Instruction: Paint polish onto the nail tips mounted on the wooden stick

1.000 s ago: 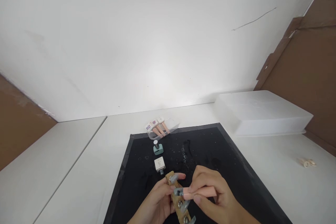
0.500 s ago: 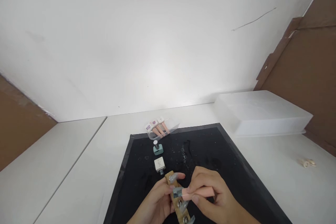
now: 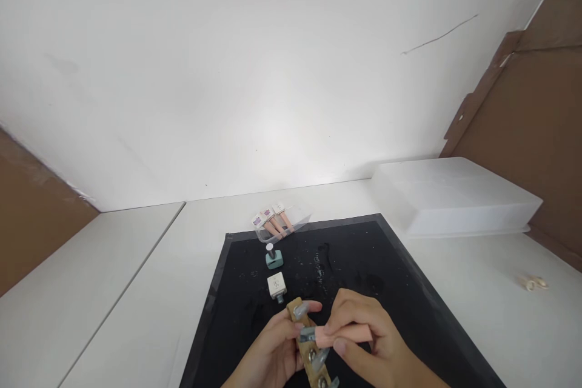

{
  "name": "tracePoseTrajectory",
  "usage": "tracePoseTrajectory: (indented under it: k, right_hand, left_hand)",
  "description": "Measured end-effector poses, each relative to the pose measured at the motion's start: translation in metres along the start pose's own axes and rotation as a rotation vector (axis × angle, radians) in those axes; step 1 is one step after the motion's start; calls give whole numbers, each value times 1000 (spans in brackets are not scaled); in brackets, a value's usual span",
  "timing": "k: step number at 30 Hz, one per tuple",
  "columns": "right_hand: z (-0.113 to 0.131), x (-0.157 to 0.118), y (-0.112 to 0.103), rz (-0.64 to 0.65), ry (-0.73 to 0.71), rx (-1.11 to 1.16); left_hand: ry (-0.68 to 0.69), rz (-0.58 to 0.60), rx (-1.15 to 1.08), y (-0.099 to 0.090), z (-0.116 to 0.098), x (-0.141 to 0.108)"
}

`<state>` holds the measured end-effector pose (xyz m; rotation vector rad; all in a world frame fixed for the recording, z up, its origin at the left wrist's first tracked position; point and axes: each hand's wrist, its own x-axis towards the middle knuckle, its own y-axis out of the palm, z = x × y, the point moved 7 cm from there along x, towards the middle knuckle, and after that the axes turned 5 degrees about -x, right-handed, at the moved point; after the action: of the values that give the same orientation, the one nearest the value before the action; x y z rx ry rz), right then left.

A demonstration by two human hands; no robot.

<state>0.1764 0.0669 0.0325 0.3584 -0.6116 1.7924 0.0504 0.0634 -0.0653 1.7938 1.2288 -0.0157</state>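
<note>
My left hand [image 3: 280, 342] is closed around a tan nail-tip holder strip [image 3: 306, 353]. Several glossy grey false nails stick out sideways from it, one false nail [image 3: 301, 311] near the top end. In my right hand [image 3: 364, 333] a pink nail polish cap [image 3: 348, 335] is pinched between thumb and fingers, level over the strip. Its tip meets a grey-blue false nail [image 3: 307, 334]; the brush itself I cannot make out. Beyond my left hand, a white square polish bottle [image 3: 276, 285] lies with its dark neck toward me, uncapped. Behind it is a small teal bottle [image 3: 274, 260] with a dark stem and a pale round top.
Under my hands lies a black mat [image 3: 359, 254] with grey taped edges. At its far edge a clear tray [image 3: 297, 216] holds pink-capped white bottles [image 3: 274, 225]. A white translucent bin [image 3: 454, 194] stands back right; small beige rings [image 3: 533, 283] lie at the right.
Both hands keep nearly the same places. The pink cap and the strip have shifted only very slightly; everything else is still.
</note>
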Motion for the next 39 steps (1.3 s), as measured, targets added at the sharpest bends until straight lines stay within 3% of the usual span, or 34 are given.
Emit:
tracePoseTrajectory:
  k: [10,18,21,29,39]
  right_hand:
    - [-10,-3,-9,-137,107,18]
    - [-10,-4,0,-20,115,29]
    - [-15,-6,-1,-55,178,31]
    - [-29,-11,-5,-175,306,189]
    - [-51,-19,2,-207,445,520]
  left_hand:
    - [-5,19,-10,6,-3,-8]
    - [-9,4,-10,5,0,-4]
    - [-2,10,-24,7,-1,-5]
    - [24,54,-18,6,-2,-8]
    - [27,97,3,5,3,-6]
